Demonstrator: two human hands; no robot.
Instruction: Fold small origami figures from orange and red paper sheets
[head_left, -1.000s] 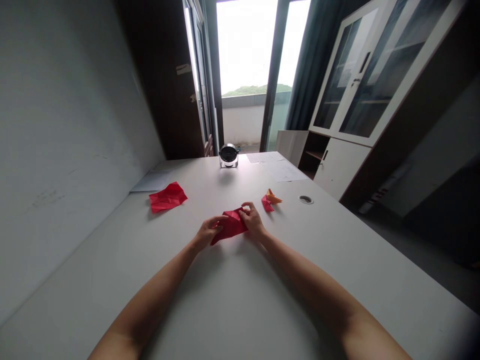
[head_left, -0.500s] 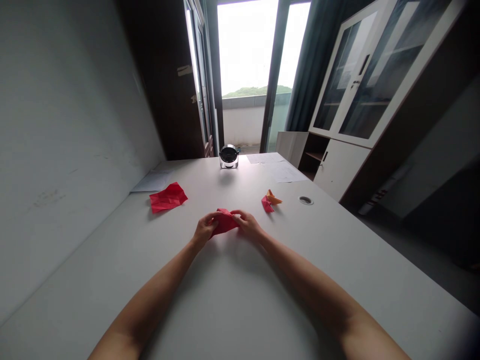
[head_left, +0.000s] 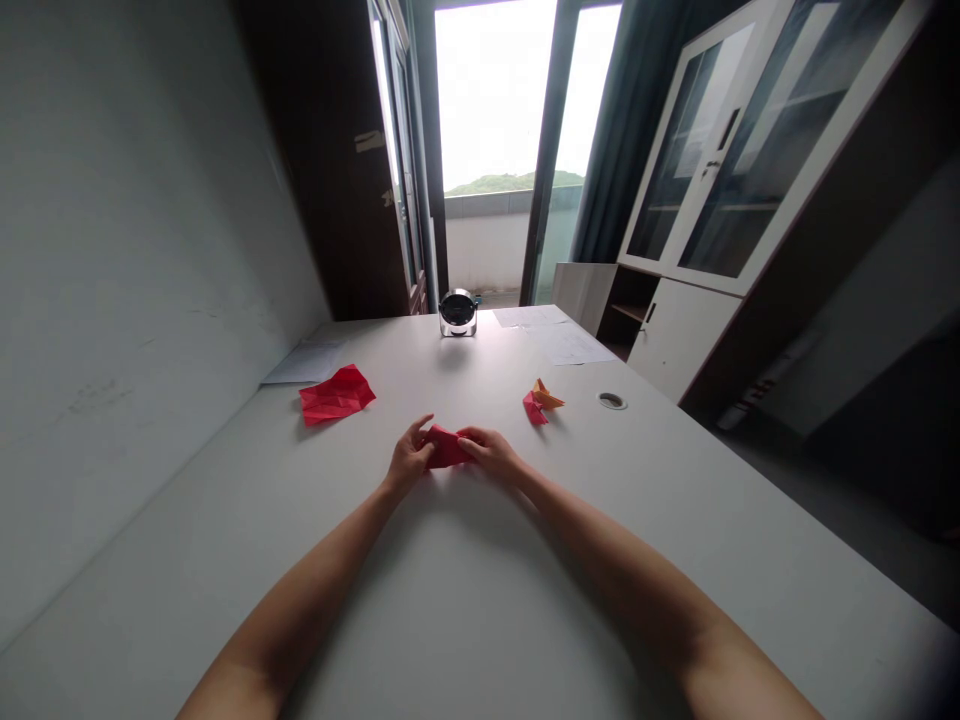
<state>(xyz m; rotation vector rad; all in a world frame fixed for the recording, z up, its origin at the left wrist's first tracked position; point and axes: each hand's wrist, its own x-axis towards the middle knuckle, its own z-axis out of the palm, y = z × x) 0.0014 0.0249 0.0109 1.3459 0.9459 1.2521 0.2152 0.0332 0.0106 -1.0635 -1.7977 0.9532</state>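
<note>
Between my two hands is a folded piece of red paper, close to the middle of the white table. My left hand grips its left end with the thumb in front, while the index finger sticks up off the paper. At the right end, my right hand pinches the paper between thumb and fingers. Parts of the paper are hidden behind the fingers. A creased red sheet lies on the table to the left. Right of my hands sits a small folded paper piece in red and orange.
A round black device on a metal stand stands at the table's far end. White papers lie at the far right and a white sheet at the far left. A cable hole is near the right edge. A wall borders the left side.
The red paper's upper part has come down, so it looks lower and flatter. My left index finger has lifted off it. My right hand has shifted slightly left and down.
</note>
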